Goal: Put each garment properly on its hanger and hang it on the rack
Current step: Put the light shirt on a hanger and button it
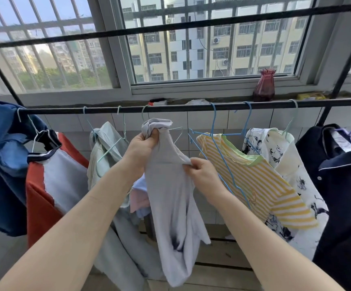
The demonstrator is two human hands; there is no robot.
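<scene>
A pale grey garment [171,198] hangs in the middle of the view, below the black rack bar [170,108]. My left hand [142,144] grips its bunched top just under a pale wire hanger [176,131] whose hook sits on the bar. My right hand [201,172] pinches the cloth's right edge lower down. How the hanger sits inside the garment is hidden by the cloth.
On the bar hang a blue top [0,164], an orange and grey shirt [52,185], a pale green garment [105,152], a yellow striped shirt [258,181], a floral blouse [292,164] and a navy shirt [342,185]. A red vase [263,86] stands on the sill.
</scene>
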